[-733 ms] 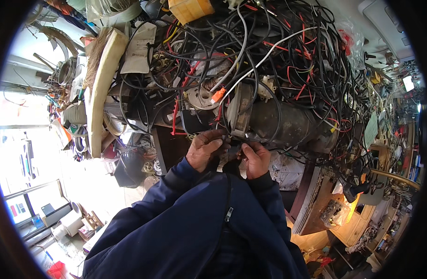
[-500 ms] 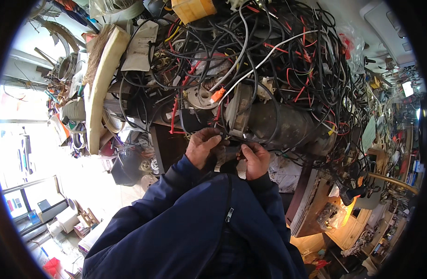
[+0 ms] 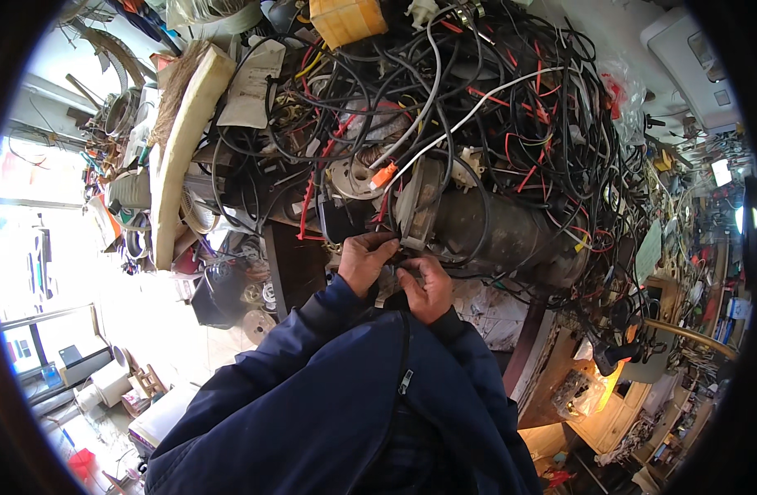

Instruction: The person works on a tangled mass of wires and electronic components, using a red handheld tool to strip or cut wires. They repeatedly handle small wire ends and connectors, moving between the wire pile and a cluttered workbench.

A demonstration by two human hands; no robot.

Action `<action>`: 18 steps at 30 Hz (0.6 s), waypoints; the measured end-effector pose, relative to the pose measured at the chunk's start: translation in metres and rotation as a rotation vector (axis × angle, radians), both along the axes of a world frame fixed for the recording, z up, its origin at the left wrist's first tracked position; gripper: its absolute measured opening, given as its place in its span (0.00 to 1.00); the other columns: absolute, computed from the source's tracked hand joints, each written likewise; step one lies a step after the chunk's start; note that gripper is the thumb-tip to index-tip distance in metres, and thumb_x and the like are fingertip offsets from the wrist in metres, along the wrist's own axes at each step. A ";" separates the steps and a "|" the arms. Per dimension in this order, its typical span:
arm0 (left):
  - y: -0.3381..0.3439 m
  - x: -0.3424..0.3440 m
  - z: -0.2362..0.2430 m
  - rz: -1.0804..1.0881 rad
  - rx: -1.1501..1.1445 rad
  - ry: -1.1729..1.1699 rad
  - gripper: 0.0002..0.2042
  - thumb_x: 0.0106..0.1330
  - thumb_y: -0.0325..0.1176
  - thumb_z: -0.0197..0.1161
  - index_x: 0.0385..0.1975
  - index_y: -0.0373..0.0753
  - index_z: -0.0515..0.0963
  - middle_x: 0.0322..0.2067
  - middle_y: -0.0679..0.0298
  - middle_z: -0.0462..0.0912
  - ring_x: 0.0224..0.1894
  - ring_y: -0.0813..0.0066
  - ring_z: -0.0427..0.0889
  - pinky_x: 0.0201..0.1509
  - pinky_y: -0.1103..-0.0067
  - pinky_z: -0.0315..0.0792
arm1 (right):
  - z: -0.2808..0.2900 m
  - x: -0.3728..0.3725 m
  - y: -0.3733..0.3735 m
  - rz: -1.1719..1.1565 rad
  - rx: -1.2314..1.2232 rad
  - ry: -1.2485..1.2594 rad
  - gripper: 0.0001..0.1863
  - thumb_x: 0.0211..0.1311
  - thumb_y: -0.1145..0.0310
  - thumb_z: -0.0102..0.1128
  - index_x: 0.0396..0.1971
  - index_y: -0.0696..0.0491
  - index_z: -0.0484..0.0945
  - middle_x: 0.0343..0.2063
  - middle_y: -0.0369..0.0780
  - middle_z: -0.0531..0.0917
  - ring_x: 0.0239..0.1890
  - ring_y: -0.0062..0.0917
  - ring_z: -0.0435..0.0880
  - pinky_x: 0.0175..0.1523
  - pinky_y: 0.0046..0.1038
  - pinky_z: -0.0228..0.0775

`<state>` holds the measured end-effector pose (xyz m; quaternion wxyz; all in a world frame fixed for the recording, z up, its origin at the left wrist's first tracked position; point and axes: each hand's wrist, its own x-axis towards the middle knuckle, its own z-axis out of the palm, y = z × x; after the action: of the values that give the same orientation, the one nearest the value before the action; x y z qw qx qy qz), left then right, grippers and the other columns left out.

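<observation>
Just below a metal housing with a long dark cylinder, my left hand pinches with thumb and fingers at something small and dark among thin wires, too small to make out. Close at its right, my right hand has curled fingers and thumb together on something I cannot make out, a little lower. Above them hang red wires, an orange connector on a cable and a pale round disc with a central hole.
A dense tangle of cables fills the top middle. A long pale slab stands left, near a bright window. A yellow box is at the top. A wooden workbench with a brass-coloured tube is at lower right.
My right hand has moved left and closer to my left hand, which has shifted slightly right. Both fingertips are now nearly together under the housing.
</observation>
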<state>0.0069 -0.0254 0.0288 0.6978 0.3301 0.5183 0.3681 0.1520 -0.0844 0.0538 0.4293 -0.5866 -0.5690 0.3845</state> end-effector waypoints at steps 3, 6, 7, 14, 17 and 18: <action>0.001 0.001 0.006 0.012 -0.011 0.005 0.11 0.61 0.27 0.64 0.38 0.25 0.78 0.31 0.60 0.83 0.30 0.80 0.80 0.35 0.83 0.75 | 0.002 0.001 0.000 0.004 -0.018 0.016 0.08 0.58 0.71 0.62 0.33 0.60 0.77 0.30 0.43 0.78 0.32 0.27 0.80 0.38 0.26 0.70; 0.003 0.002 0.003 0.004 -0.042 0.012 0.11 0.61 0.27 0.64 0.38 0.24 0.78 0.30 0.59 0.83 0.29 0.79 0.80 0.34 0.83 0.75 | 0.004 0.001 0.001 -0.002 -0.042 0.065 0.08 0.58 0.70 0.61 0.32 0.60 0.78 0.29 0.45 0.78 0.31 0.33 0.80 0.36 0.29 0.71; 0.004 0.001 0.001 -0.001 -0.054 0.014 0.11 0.61 0.27 0.64 0.37 0.24 0.78 0.30 0.60 0.83 0.29 0.79 0.80 0.34 0.83 0.75 | 0.005 0.001 0.002 -0.004 -0.043 0.080 0.08 0.58 0.70 0.61 0.32 0.60 0.78 0.29 0.46 0.78 0.31 0.37 0.80 0.36 0.31 0.71; 0.010 0.003 0.010 -0.090 0.050 0.127 0.08 0.60 0.26 0.62 0.34 0.25 0.78 0.28 0.61 0.82 0.29 0.80 0.78 0.33 0.81 0.72 | 0.000 0.003 0.002 -0.003 -0.024 0.056 0.09 0.57 0.69 0.61 0.33 0.59 0.78 0.30 0.46 0.79 0.30 0.35 0.81 0.34 0.30 0.71; 0.010 0.003 0.004 -0.082 0.074 0.124 0.07 0.60 0.25 0.60 0.33 0.25 0.78 0.28 0.62 0.81 0.29 0.81 0.77 0.33 0.81 0.72 | -0.004 0.002 0.001 -0.016 -0.014 0.100 0.09 0.57 0.68 0.61 0.33 0.59 0.78 0.30 0.46 0.79 0.30 0.35 0.81 0.34 0.30 0.72; 0.011 0.003 0.008 -0.088 0.080 0.126 0.07 0.60 0.24 0.60 0.33 0.25 0.78 0.28 0.62 0.81 0.29 0.82 0.76 0.33 0.81 0.71 | -0.004 0.002 0.001 -0.019 -0.011 0.093 0.09 0.57 0.68 0.61 0.32 0.59 0.78 0.30 0.46 0.79 0.30 0.35 0.81 0.34 0.30 0.72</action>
<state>0.0099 -0.0145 0.0366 0.6656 0.4026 0.5310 0.3361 0.1535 -0.0831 0.0502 0.4557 -0.5758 -0.5406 0.4106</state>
